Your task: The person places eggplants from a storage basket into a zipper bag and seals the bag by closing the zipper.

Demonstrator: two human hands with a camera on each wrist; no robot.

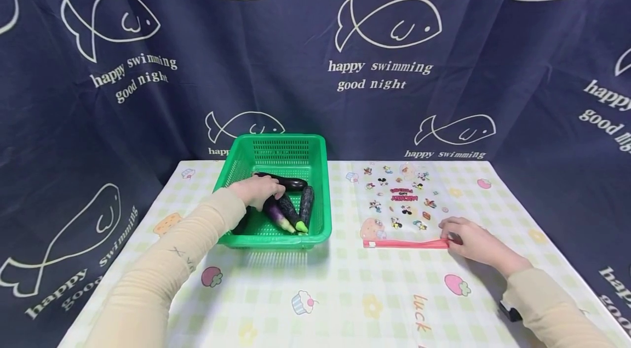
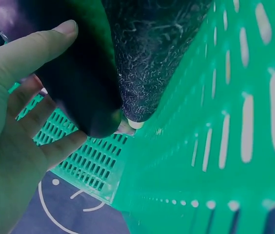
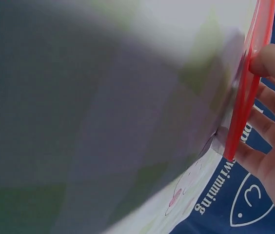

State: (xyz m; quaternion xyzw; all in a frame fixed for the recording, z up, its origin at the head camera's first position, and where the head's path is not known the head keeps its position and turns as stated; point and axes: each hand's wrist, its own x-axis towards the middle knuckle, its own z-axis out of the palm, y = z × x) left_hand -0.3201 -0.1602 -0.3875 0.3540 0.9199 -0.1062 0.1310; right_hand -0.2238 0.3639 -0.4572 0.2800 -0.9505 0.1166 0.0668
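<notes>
My left hand (image 1: 257,190) reaches into the green plastic basket (image 1: 326,194). In the left wrist view its thumb (image 2: 40,51) lies on one side of a dark, smooth eggplant (image 2: 86,92) and its fingers curl round the other. A dark vegetable with rough, pale-streaked skin (image 2: 149,63) lies beside it. At the right, my right hand (image 1: 475,245) pinches the corner of a clear zip bag (image 1: 406,216) printed with cartoon figures. The bag's red zip edge (image 3: 245,97) sits between thumb and fingers in the right wrist view.
Inside the basket also lie a glossy black eggplant (image 1: 294,183), a purple eggplant with a pale end (image 1: 279,216) and a dark rough vegetable (image 1: 307,203). A white slider (image 1: 372,244) sits at the zip's left end. Behind the checked tablecloth (image 1: 276,293) hangs a navy curtain (image 1: 296,79).
</notes>
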